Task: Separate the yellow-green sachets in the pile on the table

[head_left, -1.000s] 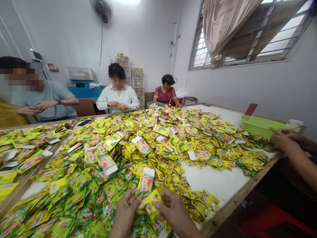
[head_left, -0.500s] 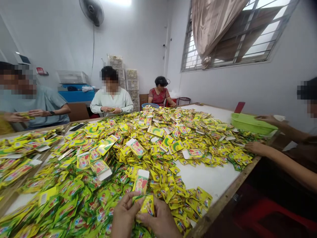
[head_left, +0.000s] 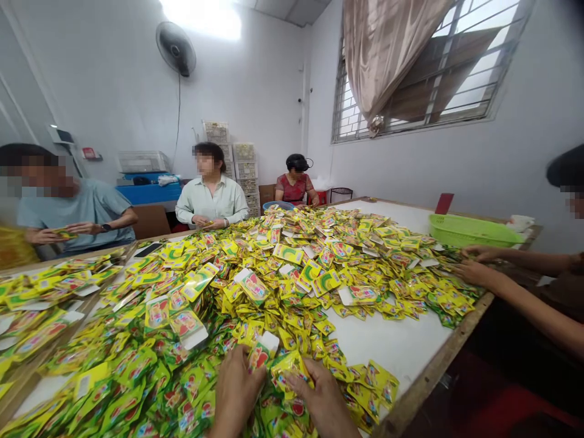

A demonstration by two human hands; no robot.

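Observation:
My left hand (head_left: 238, 384) is closed around the lower end of a small carton (head_left: 265, 349), yellow and green with a fruit print and a white open flap pointing up. My right hand (head_left: 322, 394) pinches yellow sachets (head_left: 289, 367) between thumb and fingers, just right of the carton; how many cannot be made out. Beneath both hands lies a heap of green and yellow sachets (head_left: 150, 389). More cartons, such as this one with its white flap (head_left: 188, 327), rest on the heap farther up.
A wooden edge (head_left: 438, 365) borders the white table (head_left: 378, 340) on the right. A co-worker's hands (head_left: 479, 271) touch the pile near a green basket (head_left: 474, 231). Several other people sit around the far side and left. A phone (head_left: 148, 250) lies at the back left.
My hands have moved apart. The left has taken hold of the carton that lay behind them, while the right keeps the sachets. The co-worker's hand at right has left the green basket.

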